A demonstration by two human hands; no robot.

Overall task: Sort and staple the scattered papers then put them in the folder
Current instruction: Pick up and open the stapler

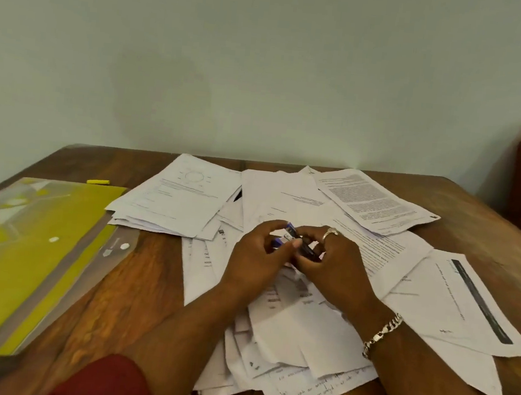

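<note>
Papers (287, 200), thin white printed sheets, sprawl over the grained wooden table (136, 281); left hand (254, 260) and right hand (338, 265) curl fingers around a small dark stapler (303, 249).

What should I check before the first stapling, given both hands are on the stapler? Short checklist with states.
1. Stapler in hand: ok, left hand and right hand both hold it above the papers.
2. Staples loaded: cannot tell, the fingers hide it.
3. Papers sorted into sets: not ok, sheets lie scattered and overlapping.
4. A set squared up and ready to staple: not ok, none is held.
5. Folder within reach: ok, it lies flat on the table at the left.
6. Folder open: cannot tell.
</note>
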